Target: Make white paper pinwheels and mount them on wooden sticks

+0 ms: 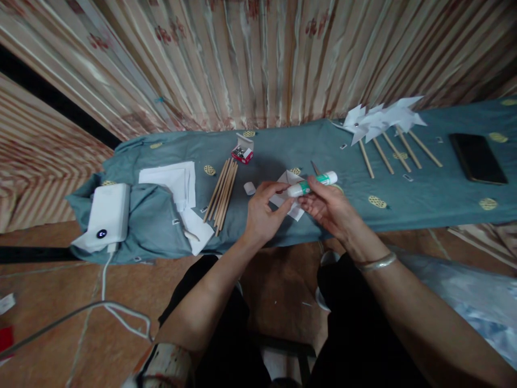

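A white glue stick with a green label lies across my right hand, whose thumb and fingers are closed around its middle. At the stick's left end, my left hand has thumb and index finger pinched about the tip. Beneath both hands is a folded white paper piece, partly hidden by the stick and fingers. A small white cap sits on the cloth just left of my left hand. Behind the stick, a thin pointed tool is partly covered.
Left lie wooden sticks, white paper sheets and a white power bank with a cable. An opened small red box holds metal pins. Paper pinwheels on sticks and a dark phone occupy the right, on green cloth.
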